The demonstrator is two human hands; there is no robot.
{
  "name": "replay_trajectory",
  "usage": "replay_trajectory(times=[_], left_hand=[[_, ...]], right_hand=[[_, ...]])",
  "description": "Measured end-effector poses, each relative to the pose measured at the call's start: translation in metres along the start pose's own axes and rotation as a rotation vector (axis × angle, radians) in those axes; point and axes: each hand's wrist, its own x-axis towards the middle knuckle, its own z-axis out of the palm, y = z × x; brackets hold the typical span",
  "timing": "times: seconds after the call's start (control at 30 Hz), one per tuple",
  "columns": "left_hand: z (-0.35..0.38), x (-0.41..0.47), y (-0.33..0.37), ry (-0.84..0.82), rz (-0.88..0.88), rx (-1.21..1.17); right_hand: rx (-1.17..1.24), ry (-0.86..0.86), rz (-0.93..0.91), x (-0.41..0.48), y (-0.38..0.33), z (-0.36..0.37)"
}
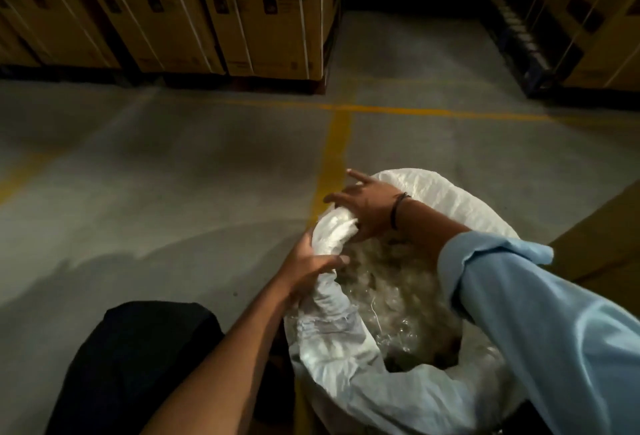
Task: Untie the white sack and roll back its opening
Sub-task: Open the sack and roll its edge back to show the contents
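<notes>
The white sack (349, 365) stands on the floor at the lower right with its mouth open and its rim bunched into a thick roll. Pale, glossy material (398, 299) fills the inside. My left hand (311, 268) grips the rolled rim on the sack's left side, fingers curled over it. My right hand (367, 209) presses on the rolled rim at the far left edge, thumb under the fabric and fingers spread over it. A dark band circles my right wrist, and a light blue sleeve covers that forearm.
Grey concrete floor (173, 174) with yellow painted lines stretches ahead. Stacked cardboard boxes (207, 8) on pallets stand at the back left and back right (595, 18). A cardboard box (602, 244) stands close to the sack's right. My dark trouser leg (138, 358) is at lower left.
</notes>
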Motion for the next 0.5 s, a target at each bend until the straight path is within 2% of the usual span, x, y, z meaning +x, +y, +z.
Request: replay_trajectory(times=[0.13,0.2,0.27,0.3,0.33,0.4,0.43,0.5], left_hand=[[-0.007,-0.003,0.008,-0.085,-0.063,-0.096],[-0.005,-0.003,0.024,-0.163,-0.193,-0.044],[-0.001,0.004,0.052,-0.121,-0.388,0.294],[-0.001,0.013,0.064,-0.058,-0.427,0.59],[0.003,0.018,0.075,0.013,-0.4,0.923],[0.021,0.03,0.082,0.088,-0.176,1.4],[0.032,0.037,0.078,0.056,-0.094,1.503],[0.052,0.051,0.07,-0.048,-0.065,1.576]], right_hand=[[0.182,-0.092,0.389,-0.018,0.046,-0.002],[0.253,-0.136,0.476,-0.025,0.05,-0.002],[0.251,-0.137,0.479,-0.028,0.044,0.003],[0.252,-0.104,0.486,-0.029,0.041,0.006],[0.243,-0.056,0.49,-0.03,0.039,0.008],[0.181,0.023,0.492,-0.03,0.033,0.004],[0.137,0.055,0.481,-0.03,0.029,0.002],[0.033,0.132,0.437,-0.028,0.019,0.0]])
